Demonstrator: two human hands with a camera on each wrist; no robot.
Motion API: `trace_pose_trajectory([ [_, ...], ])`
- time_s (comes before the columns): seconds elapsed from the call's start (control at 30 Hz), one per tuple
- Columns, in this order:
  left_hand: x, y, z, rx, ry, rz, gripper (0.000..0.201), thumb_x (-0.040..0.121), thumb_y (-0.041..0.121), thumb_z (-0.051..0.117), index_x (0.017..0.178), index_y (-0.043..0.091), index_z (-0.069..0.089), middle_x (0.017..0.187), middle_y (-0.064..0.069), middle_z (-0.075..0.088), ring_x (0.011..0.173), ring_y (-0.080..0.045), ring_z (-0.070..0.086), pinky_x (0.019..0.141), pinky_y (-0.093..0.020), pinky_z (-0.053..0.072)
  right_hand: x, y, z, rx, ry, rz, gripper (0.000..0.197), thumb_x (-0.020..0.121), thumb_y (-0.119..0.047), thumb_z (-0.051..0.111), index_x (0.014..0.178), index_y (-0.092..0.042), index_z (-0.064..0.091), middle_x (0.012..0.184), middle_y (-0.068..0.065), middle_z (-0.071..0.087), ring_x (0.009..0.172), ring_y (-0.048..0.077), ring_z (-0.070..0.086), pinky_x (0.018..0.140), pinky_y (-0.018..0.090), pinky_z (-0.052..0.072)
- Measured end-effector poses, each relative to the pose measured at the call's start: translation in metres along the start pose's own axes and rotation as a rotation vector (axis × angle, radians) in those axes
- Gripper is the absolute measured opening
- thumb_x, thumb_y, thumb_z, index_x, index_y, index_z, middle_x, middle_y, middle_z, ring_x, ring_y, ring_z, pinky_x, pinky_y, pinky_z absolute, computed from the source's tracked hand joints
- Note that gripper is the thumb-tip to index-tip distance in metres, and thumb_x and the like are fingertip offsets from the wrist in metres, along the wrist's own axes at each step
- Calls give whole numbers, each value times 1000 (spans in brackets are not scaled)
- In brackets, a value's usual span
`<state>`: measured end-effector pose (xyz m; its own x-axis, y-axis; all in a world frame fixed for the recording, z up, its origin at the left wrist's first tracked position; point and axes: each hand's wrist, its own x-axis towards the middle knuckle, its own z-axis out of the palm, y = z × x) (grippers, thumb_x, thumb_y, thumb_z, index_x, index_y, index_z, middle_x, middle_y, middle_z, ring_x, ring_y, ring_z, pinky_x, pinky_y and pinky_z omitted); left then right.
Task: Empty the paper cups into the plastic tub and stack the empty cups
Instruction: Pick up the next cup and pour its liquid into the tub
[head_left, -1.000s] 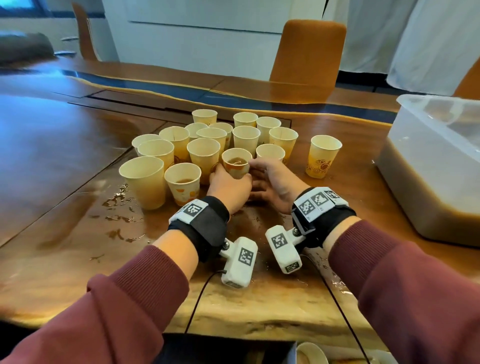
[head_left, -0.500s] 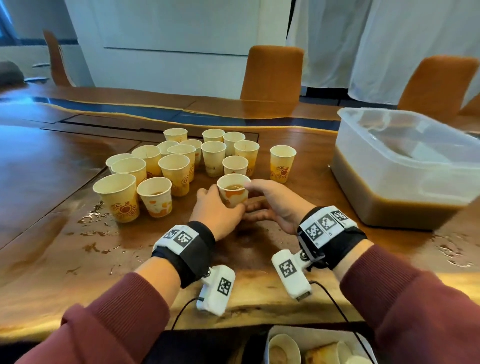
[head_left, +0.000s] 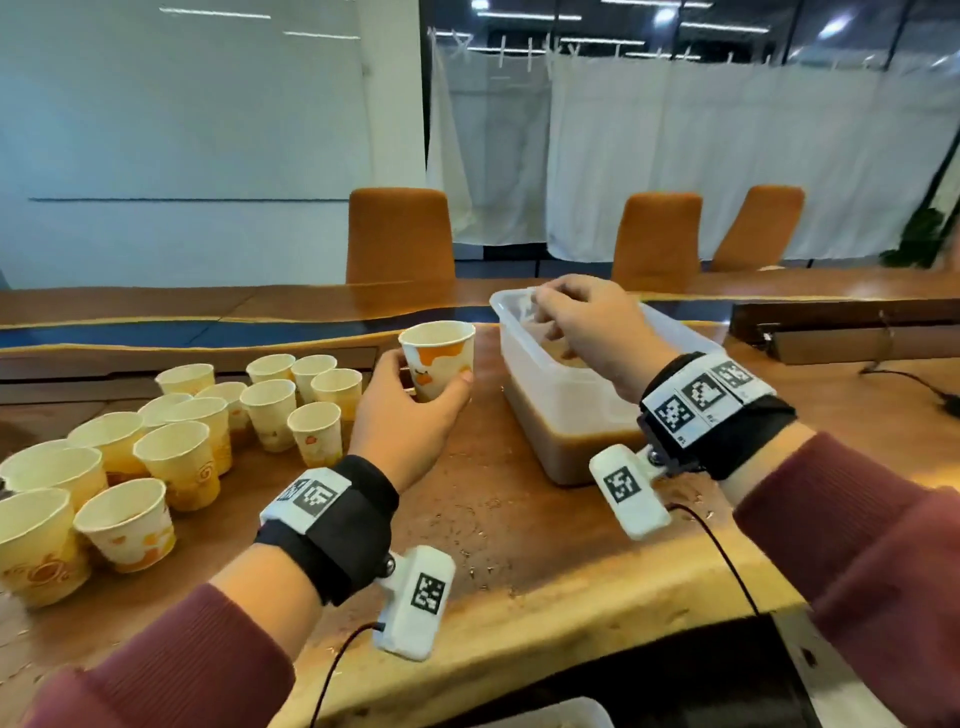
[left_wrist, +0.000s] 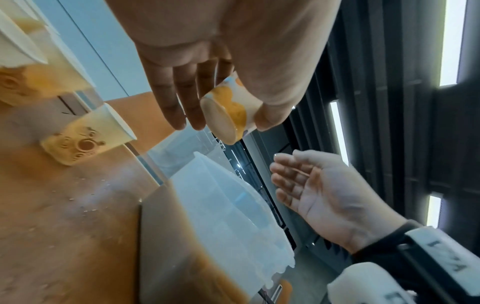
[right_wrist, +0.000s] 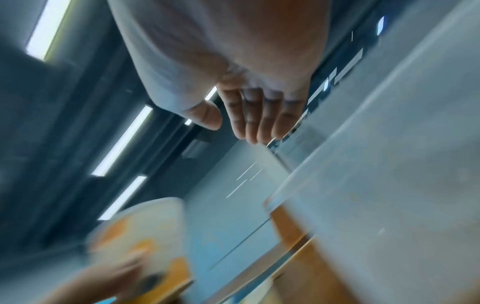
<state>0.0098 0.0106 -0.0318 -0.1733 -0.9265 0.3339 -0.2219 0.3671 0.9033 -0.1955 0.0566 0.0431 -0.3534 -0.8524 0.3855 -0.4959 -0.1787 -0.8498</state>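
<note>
My left hand (head_left: 415, 410) grips a white paper cup with orange print (head_left: 439, 364) upright in the air, just left of the clear plastic tub (head_left: 561, 405). The left wrist view shows that cup (left_wrist: 228, 109) from below, held between thumb and fingers. The tub holds brown liquid low in its walls. My right hand (head_left: 576, 317) hovers over the tub's near left corner with relaxed fingers and holds nothing; in the right wrist view its fingers (right_wrist: 259, 115) hang loosely beside the tub wall (right_wrist: 389, 164). Several more paper cups (head_left: 187, 431) stand grouped on the wooden table at the left.
The wooden table (head_left: 519, 545) carries small drops in front of the tub. Orange chairs (head_left: 400, 234) stand behind it, before white curtains. A black cable (head_left: 904, 376) lies on the table at the far right. Another cup (left_wrist: 88, 137) stands near the tub.
My left hand lifted the cup off the table and carried it right, up to the tub. My right hand let go of it and rose over the tub. The head view swung right.
</note>
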Motion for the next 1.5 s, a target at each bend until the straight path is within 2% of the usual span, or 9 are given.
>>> trace_pose_trajectory([
  [0.07, 8, 11, 10, -15, -28, 8, 54, 87, 46, 77, 131, 34, 48, 110, 20, 58, 97, 4, 56, 78, -17, 49, 23, 13, -35, -195, 159, -22, 18, 98, -26, 57, 87, -21, 69, 87, -3, 69, 91, 23, 64, 81, 36, 51],
  [0.13, 16, 21, 18, -5, -59, 23, 50, 87, 46, 77, 126, 36, 47, 104, 23, 57, 93, 6, 55, 71, -12, 44, 39, 31, -64, -357, 217, 68, 16, 98, -29, 55, 95, -21, 68, 102, 2, 70, 106, 31, 62, 87, 36, 46],
  [0.2, 24, 29, 26, 13, -90, 44, 47, 86, 46, 77, 121, 38, 45, 100, 25, 56, 91, 6, 56, 68, -11, 42, 50, 57, -84, -583, 183, 225, 28, 98, -38, 51, 116, -21, 65, 127, 10, 64, 124, 37, 53, 98, 41, 41],
  [0.27, 31, 35, 34, 44, -114, 64, 47, 86, 46, 77, 119, 37, 44, 98, 25, 55, 90, 7, 55, 68, -11, 41, 53, 82, -94, -835, 63, 341, 55, 98, -51, 43, 142, -21, 52, 149, 14, 50, 138, 41, 42, 110, 50, 36],
  [0.47, 48, 41, 52, 112, -138, 103, 51, 85, 47, 78, 123, 35, 46, 103, 21, 57, 90, 6, 55, 70, -14, 44, 62, 105, -97, -855, -30, 437, 95, 86, -71, 34, 161, -13, 27, 164, 16, 34, 145, 42, 40, 116, 54, 35],
  [0.67, 62, 49, 69, 152, -171, 147, 53, 85, 39, 80, 127, 32, 48, 104, 20, 58, 93, 0, 59, 69, -12, 45, 69, 114, -96, -830, -3, 485, 104, 75, -71, 38, 162, -15, 28, 162, 14, 36, 144, 39, 41, 114, 52, 35],
  [0.97, 78, 56, 87, 241, -162, 240, 55, 82, 34, 83, 124, 33, 49, 118, 5, 60, 93, -6, 60, 68, -12, 46, 70, 116, -93, -832, 9, 493, 98, 79, -62, 42, 162, -13, 25, 165, 13, 31, 147, 41, 36, 114, 54, 34],
  [1.23, 88, 53, 94, 322, -170, 297, 57, 78, 33, 85, 124, 33, 51, 118, 1, 57, 97, -14, 61, 78, -21, 56, 70, 118, -93, -882, 2, 464, 89, 84, -56, 42, 160, -11, 30, 162, 13, 36, 144, 39, 38, 112, 51, 34],
  [1.5, 88, 57, 96, 371, -151, 308, 61, 80, 31, 84, 131, 28, 51, 119, 0, 53, 99, -16, 59, 78, -20, 51, 68, 118, -93, -885, 14, 452, 88, 85, -57, 43, 159, -11, 32, 160, 15, 39, 142, 39, 40, 111, 50, 35],
])
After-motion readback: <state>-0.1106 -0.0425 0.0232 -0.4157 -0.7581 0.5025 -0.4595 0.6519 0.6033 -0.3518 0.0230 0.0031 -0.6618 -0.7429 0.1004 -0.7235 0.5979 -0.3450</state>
